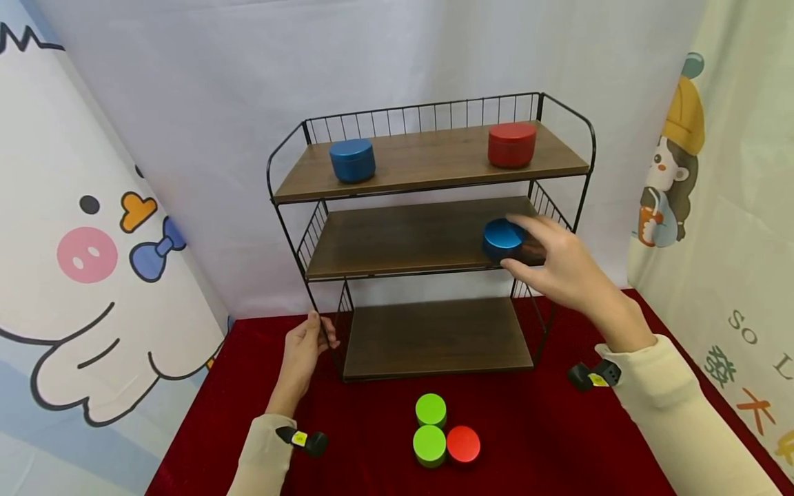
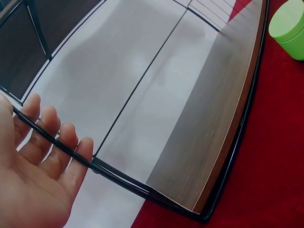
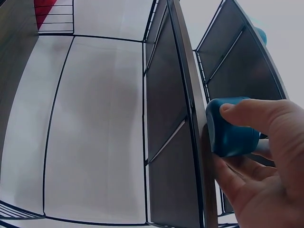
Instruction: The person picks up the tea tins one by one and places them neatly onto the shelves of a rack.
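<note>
Right hand (image 1: 555, 265): fingers grasping blue tin (image 1: 501, 238). Left hand (image 1: 304, 342): fingers curled round rack (image 1: 397, 238). Tin judged light, stiff (smooth, possibly slippery); hold opposite sides.

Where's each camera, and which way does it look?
Head: on the head, looking forward and down at the three-tier brown-board, black-wire shelf; left hand, right hand, cream sleeves show.
Left wrist: worn there, faces the shelf's lowest board; only the left hand shows.
Right wrist: worn there, faces the round blue tin; only the right hand, pinching it, shows.
Head and right wrist share that tin.
</note>
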